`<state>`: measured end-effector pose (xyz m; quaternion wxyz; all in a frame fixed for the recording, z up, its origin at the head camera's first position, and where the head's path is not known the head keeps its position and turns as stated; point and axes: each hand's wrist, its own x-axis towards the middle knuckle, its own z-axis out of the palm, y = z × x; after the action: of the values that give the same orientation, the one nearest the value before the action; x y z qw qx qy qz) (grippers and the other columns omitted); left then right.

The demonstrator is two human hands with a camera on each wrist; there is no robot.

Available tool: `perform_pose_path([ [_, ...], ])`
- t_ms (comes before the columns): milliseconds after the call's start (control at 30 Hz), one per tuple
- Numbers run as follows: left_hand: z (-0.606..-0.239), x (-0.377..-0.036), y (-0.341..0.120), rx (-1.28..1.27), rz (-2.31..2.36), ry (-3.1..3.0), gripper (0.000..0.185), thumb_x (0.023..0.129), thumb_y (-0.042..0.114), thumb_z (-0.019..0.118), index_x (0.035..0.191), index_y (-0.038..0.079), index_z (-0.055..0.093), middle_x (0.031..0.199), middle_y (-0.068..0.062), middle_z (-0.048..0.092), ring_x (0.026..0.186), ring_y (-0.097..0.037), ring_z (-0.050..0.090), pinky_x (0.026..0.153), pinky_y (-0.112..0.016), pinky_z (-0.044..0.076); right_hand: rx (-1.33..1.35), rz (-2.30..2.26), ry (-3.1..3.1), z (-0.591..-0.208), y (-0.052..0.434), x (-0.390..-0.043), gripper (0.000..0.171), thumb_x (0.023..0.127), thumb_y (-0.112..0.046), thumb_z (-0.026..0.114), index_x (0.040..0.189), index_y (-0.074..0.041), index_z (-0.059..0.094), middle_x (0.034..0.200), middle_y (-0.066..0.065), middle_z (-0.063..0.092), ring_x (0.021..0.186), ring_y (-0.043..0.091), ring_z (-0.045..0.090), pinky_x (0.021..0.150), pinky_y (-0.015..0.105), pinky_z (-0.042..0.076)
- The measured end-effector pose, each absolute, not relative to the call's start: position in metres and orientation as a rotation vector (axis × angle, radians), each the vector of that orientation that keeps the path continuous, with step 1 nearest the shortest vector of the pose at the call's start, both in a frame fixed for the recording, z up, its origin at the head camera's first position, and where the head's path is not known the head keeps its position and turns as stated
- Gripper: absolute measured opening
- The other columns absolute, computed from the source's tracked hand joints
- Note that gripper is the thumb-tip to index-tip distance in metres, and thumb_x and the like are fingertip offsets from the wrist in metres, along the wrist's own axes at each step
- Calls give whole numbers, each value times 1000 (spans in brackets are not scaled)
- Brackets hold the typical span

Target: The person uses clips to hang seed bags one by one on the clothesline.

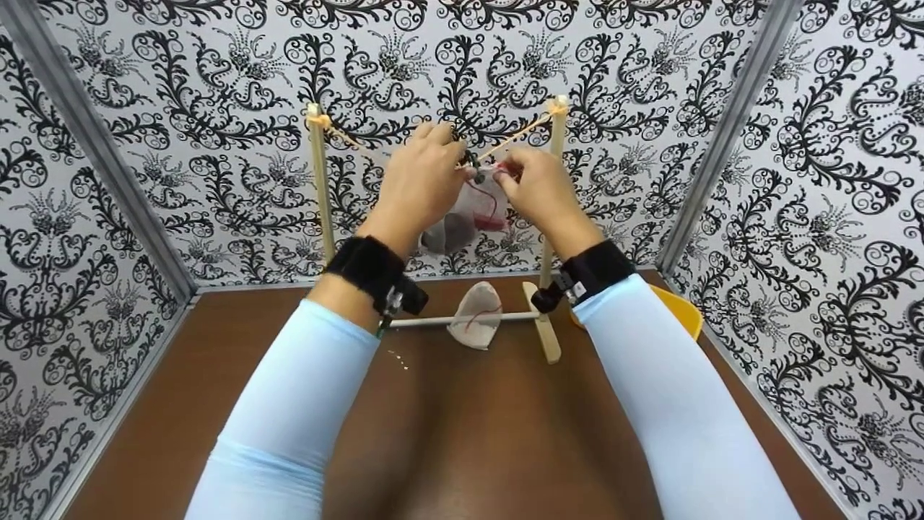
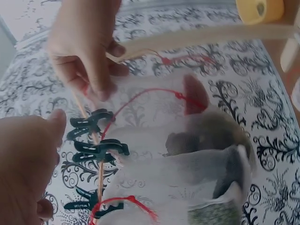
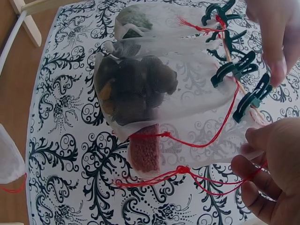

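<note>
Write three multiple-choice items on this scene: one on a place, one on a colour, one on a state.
1. Where does the spare mesh pouch lie?
A. on the brown table, between the rack's posts
B. in the yellow bowl
C. on the string

2. What colour are the pouches' drawstrings?
A. blue
B. red
C. green

3. How are the clips placed?
A. scattered on the table
B. inside a pouch
C. clamped along the line

Answers: 1 A, the head view shows it on the wood by the white bar; 2 B, red cords show in both wrist views; 3 C, they sit on the line above the filled pouch.

No legible text, labels, brands or numbers — patterned wallpaper only
</note>
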<state>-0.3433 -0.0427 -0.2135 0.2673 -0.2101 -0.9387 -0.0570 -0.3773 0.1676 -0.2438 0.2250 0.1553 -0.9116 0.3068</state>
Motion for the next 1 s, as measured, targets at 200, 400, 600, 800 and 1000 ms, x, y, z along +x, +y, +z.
perform_pose_path([
  [200,-243,-325,-64,-625,-433,-2302,25,111,30,74,124,10,82,107,-4,63,100,-23,57,80,-36,57,397,903,-2556,-253,171,-367,21,111,-22,73,119,-4,78,111,12,81,91,27,74,78,39,67],
  [400,-286,-312,-98,-576,-516,-2139,18,109,26,74,113,11,84,107,-8,76,93,-29,71,76,-43,64,386,880,-2565,-259,183,-354,28,112,-32,71,121,-7,79,116,10,81,96,25,75,83,36,67],
  [600,-359,-305,-135,-398,-660,-2230,21,108,29,75,112,11,84,100,-10,76,84,-33,72,74,-51,63,226,1013,-2504,-272,230,-359,36,115,-41,64,109,-8,77,98,7,77,74,13,65,61,19,58],
  [800,-444,-308,-179,-42,-782,-2473,27,107,30,75,123,10,85,119,-16,76,111,-44,75,91,-63,63,48,967,-2568,-313,295,-379,46,115,-48,63,84,-14,64,81,-1,65,62,12,54,52,22,47],
  [1000,-508,-308,-219,293,-874,-2666,33,108,25,70,133,8,81,144,-24,68,133,-54,66,101,-72,59,28,1015,-2958,-374,349,-395,33,114,-33,69,122,-2,76,112,18,77,87,26,71,71,32,63],
])
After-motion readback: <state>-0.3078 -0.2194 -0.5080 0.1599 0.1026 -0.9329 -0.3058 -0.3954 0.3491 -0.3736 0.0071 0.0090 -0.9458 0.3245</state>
